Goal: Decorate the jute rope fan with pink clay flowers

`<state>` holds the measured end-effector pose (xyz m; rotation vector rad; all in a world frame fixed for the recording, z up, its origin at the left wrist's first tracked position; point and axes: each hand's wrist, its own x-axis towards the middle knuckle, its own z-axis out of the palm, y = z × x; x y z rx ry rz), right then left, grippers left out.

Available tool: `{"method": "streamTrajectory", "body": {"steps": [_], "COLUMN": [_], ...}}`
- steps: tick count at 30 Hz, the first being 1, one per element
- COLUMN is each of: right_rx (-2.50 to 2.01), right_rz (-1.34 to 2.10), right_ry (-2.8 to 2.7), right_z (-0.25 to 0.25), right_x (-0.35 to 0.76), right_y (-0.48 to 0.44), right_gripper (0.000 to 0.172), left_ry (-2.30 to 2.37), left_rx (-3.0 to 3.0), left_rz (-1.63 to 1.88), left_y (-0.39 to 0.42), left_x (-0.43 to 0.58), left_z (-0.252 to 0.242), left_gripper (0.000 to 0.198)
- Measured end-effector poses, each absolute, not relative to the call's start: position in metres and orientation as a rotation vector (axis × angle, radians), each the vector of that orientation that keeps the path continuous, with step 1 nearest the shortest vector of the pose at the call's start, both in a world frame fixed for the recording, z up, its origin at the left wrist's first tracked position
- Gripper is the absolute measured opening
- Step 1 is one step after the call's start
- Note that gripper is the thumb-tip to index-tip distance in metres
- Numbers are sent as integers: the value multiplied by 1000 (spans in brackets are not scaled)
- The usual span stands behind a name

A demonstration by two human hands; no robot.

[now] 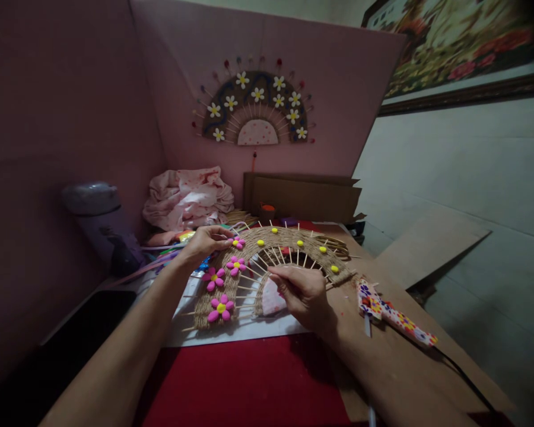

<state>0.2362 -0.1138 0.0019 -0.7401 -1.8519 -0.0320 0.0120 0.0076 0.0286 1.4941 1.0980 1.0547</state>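
Nearest is the red-covered counter (244,379), with a white sheet (191,339) beyond its bare stretch; over the sheet is a woven fan (287,238) with thin sticks, its arch running between and beyond the hands; the right hand (303,293) has its fingers curled together over the inner sticks beside the pink-and-white centre piece (272,299), though whether it grips anything is hidden; the left hand (210,242) has thumb and fingers drawn together, their tips at the uppermost pink flower (237,243), and I cannot tell whether they grasp a petal; three more pink flowers sit lower down the left side, five yellow dots along the top and right; a flower-patterned glue gun (394,315) lies right of the fan; behind are a tumbler (104,228), a crumpled pink cloth (189,198) and folded cardboard (302,197); farther back, a second fan (267,83) with white flowers hangs on a pink panel (338,89).
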Motion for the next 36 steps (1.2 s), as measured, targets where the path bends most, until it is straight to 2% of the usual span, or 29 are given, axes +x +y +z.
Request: {"method": "streamTrajectory", "body": {"steps": [3, 8, 21, 31, 36], "right_rx": [-743, -740, -736, -744, -743], "right_rz": [-36, -28, -8, -14, -14], "right_ry": [-1854, -1857, -1861, -1855, -1860], "right_z": [2, 1, 1, -1, 0], "right_x": [236, 236, 236, 237, 236], "right_y": [-114, -113, -114, -113, -114], "right_gripper": [15, 17, 18, 18, 18], "left_ry": [1114, 1159, 1262, 1094, 1154], "left_rx": [1480, 1522, 1609, 1535, 1586], "left_rz": [1036, 1046, 1078, 1030, 1013], "left_y": [6, 9, 4, 1, 0], "left_x": [10, 11, 22, 13, 17], "left_z": [30, 28, 34, 32, 34], "left_gripper": [36, 25, 21, 32, 28]}}
